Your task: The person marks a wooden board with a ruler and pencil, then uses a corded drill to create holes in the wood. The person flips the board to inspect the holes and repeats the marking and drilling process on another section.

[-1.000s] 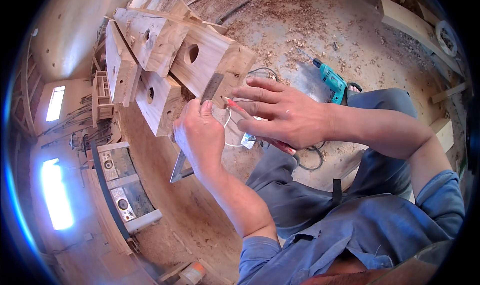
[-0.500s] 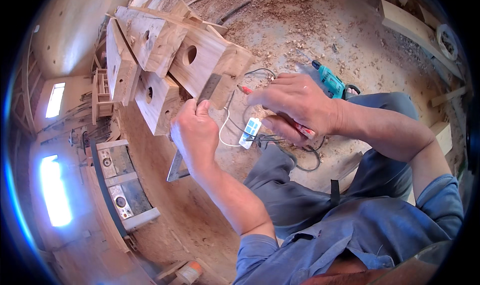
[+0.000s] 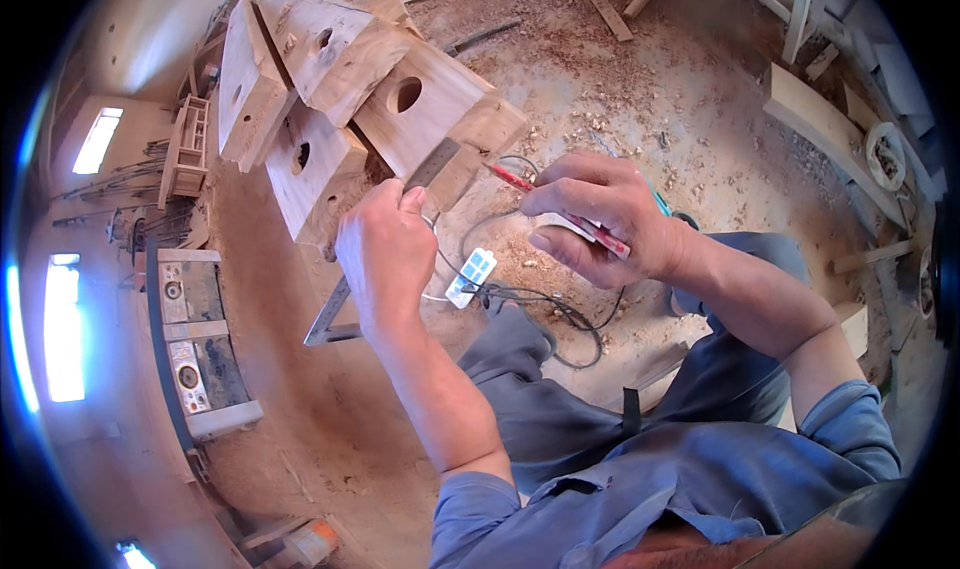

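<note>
I read this as the marking-out step on a wooden birdhouse [image 3: 420, 104], one of a cluster of birdhouses with round entry holes stacked at the upper left. My left hand [image 3: 385, 254] is closed around the blade of a metal try square [image 3: 345, 304], pinching it near the top with thumb and fingers; the square runs from the underside of the birdhouse down to its corner just below my wrist. My right hand [image 3: 600, 219] is clamped on a red pencil [image 3: 555, 204], fingers curled round the shaft with the tip pointing left toward the square's upper end, close to it but not yet on the wood as far as I can tell. The two hands are apart, with a gap between them.

Below that gap a white and blue power strip [image 3: 470, 277] lies on the sawdust-covered floor [image 3: 640, 89], with dark cables [image 3: 560, 319] looping away from it toward my knee. A teal power drill [image 3: 662, 204] is mostly hidden behind the right hand. Offcuts of timber [image 3: 830, 129] lie well apart at the upper right.

My judgement is that the next move calls for seating the square flat and firm against the birdhouse edge, then bringing the pencil tip against the blade. The risk I see is the square slipping, since it is held by the blade alone.
</note>
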`<action>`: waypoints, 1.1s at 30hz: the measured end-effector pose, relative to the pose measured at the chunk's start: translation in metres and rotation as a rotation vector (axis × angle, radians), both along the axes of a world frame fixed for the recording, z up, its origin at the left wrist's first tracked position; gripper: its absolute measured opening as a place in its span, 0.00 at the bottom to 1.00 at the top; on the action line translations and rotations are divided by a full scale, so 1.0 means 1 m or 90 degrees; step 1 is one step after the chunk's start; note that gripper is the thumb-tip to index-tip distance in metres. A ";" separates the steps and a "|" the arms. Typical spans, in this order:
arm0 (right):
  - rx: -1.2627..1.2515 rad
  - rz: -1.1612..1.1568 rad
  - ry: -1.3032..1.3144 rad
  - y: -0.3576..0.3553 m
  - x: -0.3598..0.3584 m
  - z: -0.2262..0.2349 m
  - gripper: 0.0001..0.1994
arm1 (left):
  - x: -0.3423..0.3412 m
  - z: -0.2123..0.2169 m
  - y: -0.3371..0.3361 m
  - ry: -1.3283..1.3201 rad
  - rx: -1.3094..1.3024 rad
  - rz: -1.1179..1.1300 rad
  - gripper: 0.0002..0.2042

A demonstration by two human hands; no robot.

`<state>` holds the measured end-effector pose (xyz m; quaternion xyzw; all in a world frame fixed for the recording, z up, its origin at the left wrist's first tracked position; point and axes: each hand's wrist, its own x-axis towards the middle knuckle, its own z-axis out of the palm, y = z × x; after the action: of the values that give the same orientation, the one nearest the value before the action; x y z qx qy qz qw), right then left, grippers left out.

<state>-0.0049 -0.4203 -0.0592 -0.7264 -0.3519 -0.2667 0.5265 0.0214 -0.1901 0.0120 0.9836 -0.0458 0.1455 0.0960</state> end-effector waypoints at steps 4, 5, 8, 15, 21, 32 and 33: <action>0.021 -0.005 -0.027 0.002 0.001 0.007 0.10 | 0.000 -0.002 0.003 -0.008 0.017 -0.010 0.12; 0.027 -0.012 -0.030 0.004 0.002 0.006 0.11 | 0.000 -0.003 0.003 -0.009 0.012 -0.009 0.12; 0.043 -0.044 0.011 0.009 0.003 0.002 0.13 | 0.001 -0.005 0.003 -0.006 0.003 -0.010 0.12; 0.018 -0.063 0.036 0.011 0.006 -0.002 0.13 | -0.001 -0.001 0.000 0.010 0.001 0.012 0.12; -0.014 -0.043 0.078 0.012 0.008 -0.002 0.16 | 0.000 -0.002 0.001 0.007 0.002 0.014 0.12; -0.016 -0.039 0.066 0.013 0.009 -0.001 0.17 | 0.001 -0.001 0.002 0.011 -0.025 0.012 0.12; -0.009 -0.046 0.057 0.014 0.010 -0.003 0.16 | 0.001 -0.001 0.002 0.012 -0.022 0.014 0.12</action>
<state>0.0053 -0.4061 -0.0625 -0.7535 -0.3037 -0.2503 0.5267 0.0224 -0.1883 0.0106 0.9836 -0.0319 0.1379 0.1119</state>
